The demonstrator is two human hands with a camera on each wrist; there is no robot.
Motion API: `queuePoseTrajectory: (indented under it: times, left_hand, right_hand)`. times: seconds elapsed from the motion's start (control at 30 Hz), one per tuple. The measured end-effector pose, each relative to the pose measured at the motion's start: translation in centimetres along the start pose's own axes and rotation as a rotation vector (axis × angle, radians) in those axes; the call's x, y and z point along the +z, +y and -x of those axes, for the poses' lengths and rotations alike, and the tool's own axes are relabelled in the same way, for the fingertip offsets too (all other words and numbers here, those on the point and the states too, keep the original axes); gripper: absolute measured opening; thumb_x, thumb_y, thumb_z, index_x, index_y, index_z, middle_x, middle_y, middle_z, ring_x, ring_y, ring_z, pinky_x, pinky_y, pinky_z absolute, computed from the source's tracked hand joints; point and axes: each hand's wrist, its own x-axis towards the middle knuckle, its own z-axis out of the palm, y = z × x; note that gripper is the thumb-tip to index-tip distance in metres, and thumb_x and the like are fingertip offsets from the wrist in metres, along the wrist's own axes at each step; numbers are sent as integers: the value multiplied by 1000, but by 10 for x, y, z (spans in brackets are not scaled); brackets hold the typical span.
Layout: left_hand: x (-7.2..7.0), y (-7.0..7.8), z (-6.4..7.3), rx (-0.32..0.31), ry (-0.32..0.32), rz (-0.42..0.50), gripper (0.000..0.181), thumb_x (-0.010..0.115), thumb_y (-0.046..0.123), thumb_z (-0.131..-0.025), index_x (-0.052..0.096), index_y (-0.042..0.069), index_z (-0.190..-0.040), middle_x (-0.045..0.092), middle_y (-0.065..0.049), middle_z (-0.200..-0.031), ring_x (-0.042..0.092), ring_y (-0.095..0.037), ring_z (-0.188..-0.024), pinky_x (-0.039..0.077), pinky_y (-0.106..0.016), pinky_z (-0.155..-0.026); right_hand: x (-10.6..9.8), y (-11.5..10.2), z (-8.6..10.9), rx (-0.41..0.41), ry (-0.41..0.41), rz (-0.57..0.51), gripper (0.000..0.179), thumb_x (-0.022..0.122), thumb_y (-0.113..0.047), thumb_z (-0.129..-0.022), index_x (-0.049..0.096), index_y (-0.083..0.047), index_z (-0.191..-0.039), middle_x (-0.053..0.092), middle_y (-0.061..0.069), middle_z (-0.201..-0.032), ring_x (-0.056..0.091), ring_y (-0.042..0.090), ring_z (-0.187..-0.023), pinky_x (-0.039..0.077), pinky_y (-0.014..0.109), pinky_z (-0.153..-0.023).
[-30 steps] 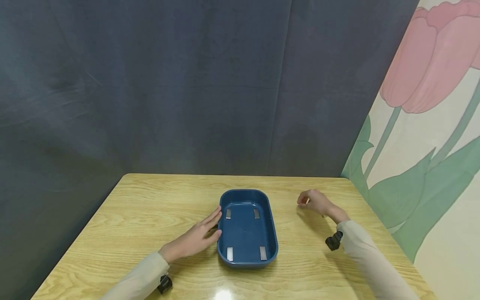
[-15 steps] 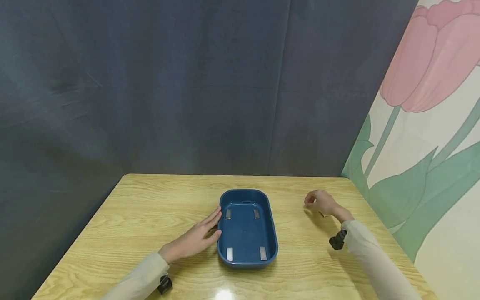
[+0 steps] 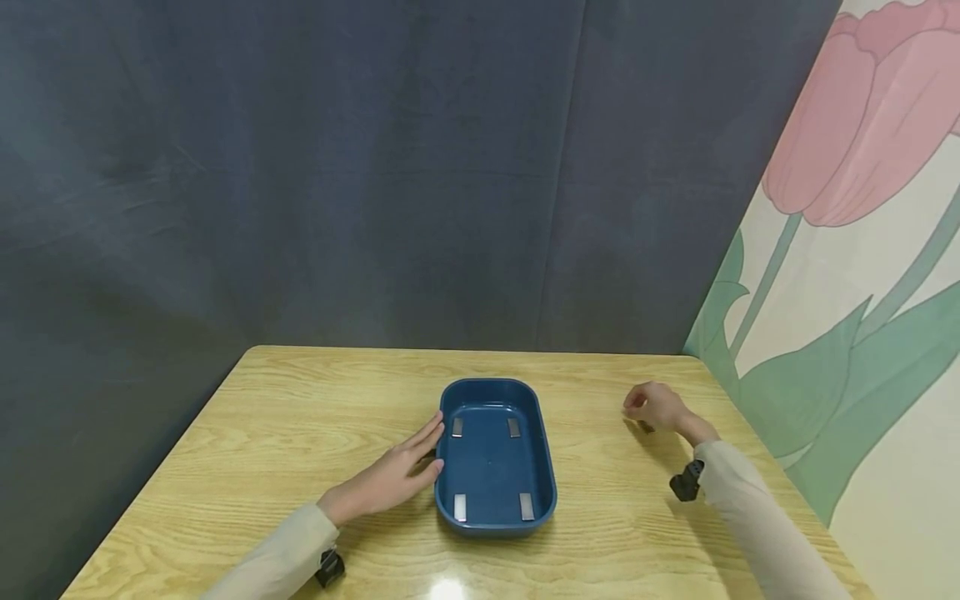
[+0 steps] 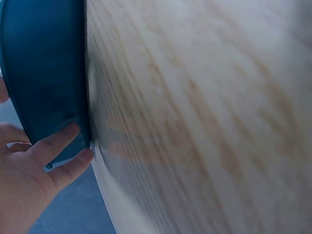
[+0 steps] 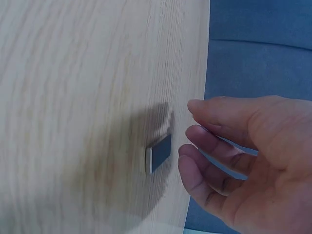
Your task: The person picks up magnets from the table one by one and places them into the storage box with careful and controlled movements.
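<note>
A deep blue rectangular tray (image 3: pixel 491 471) with rounded corners stands mid-table. Flat silvery metal pieces lie inside it, one near each corner. My left hand (image 3: pixel 386 477) rests its extended fingers against the tray's left side; in the left wrist view those fingers (image 4: pixel 57 142) touch the blue wall. Over at the right of the table hovers my right hand (image 3: pixel 662 407), its fingers loosely bent and holding nothing. Beside its fingertips, a small flat dark-faced metal block (image 5: pixel 159 153) lies on the tabletop, apart from the hand. From the head view the hand covers most of that block.
The light wood-grain table (image 3: pixel 300 400) ends at a dark blue-grey curtain (image 3: pixel 375 183) behind. A wall with a painted pink tulip (image 3: pixel 840 117) borders the right side. Small black cameras (image 3: pixel 686 481) sit at the wrists.
My right hand has shifted to the right, across toward the small metal block. The left hand and the tray have stayed in place.
</note>
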Motion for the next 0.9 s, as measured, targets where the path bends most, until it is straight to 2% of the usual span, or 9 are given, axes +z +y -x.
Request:
queuePoseTrajectory:
  times: [0.23,0.6,0.9]
  left_hand:
    - [-1,1,1,-3,-3,1,64,45,36,-107,20,6,-158,2,-1,-166,13,-22,-148,27,-47,-114]
    - [-2,2,0,-4,-9,4,64,46,35,-107,19,7,-158,2,-1,-166,14,-21,-148,28,-47,-114]
    - [-2,1,1,-4,-7,5,64,46,35,-107,19,6,-158,2,-2,-166,14,-22,-148,28,-48,-114]
  right_hand:
    - [-1,13,2,10,27,30,11,72,-7,-88,68,4,-88,66,4,-79,59,18,-71,51,39,-65]
    - [-4,17,10,111,-6,7,14,69,-9,-90,65,4,-88,63,6,-80,55,20,-71,47,33,-61]
    - [-1,18,8,97,-9,17,13,70,-8,-89,67,4,-83,62,3,-74,54,18,-68,46,32,-59]
